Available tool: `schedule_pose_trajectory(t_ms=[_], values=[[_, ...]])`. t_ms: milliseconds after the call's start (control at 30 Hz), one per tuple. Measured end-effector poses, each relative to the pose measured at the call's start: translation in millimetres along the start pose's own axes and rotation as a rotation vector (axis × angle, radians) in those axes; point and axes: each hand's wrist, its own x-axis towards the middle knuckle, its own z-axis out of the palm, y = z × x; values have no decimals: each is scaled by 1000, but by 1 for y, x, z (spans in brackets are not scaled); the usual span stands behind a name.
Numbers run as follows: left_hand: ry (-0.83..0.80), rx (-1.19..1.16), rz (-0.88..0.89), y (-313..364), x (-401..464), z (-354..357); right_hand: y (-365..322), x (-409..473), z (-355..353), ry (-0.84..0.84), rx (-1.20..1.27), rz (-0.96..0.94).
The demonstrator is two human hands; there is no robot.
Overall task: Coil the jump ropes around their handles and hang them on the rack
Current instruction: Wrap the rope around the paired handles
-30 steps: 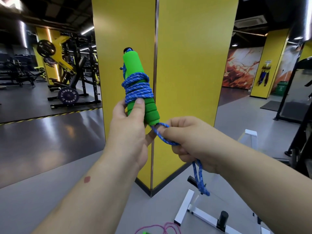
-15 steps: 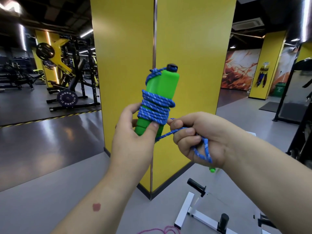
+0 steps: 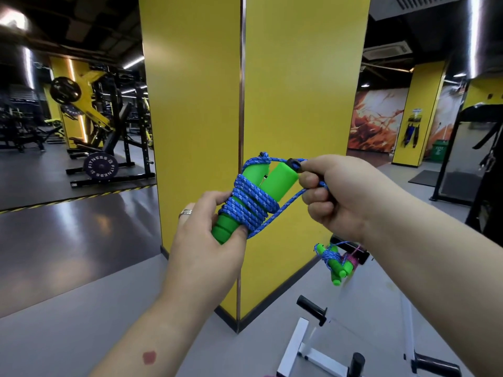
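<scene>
Before the yellow pillar, the left hand grips the green handles wrapped in blue rope; the right hand pinches the rope's free end, and another coiled rope hangs on the rack

Both forearms reach up from the bottom of the frame, bare to the edge, and converge in front of the chest. The left hand is turned with its back to the camera, its fingers curled round the lower part of the green handles; the thumb presses against the blue rope wound there, and a ring sits on one finger. A small reddish mark shows on the left forearm. The right hand is held slightly higher, just beside the left, knuckles toward the camera, with fingers bent into a fist that pinches the free strand of rope.
</scene>
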Motion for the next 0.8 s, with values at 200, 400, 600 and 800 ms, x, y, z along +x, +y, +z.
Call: schedule_pose_trajectory(t_ms=[200,400,600,800], values=[[57,199,99,3,-3,-6,2,4,-5,28,-306,-200],[115,209,11,5,-4,3,24,3,-2,208,-1219,-912],[-6,-291,-416,11,0,4,40,19,-13,121,-1417,-1257],[-228,-904,-902,13,2,-2,48,29,-22,66,-1218,-1388]])
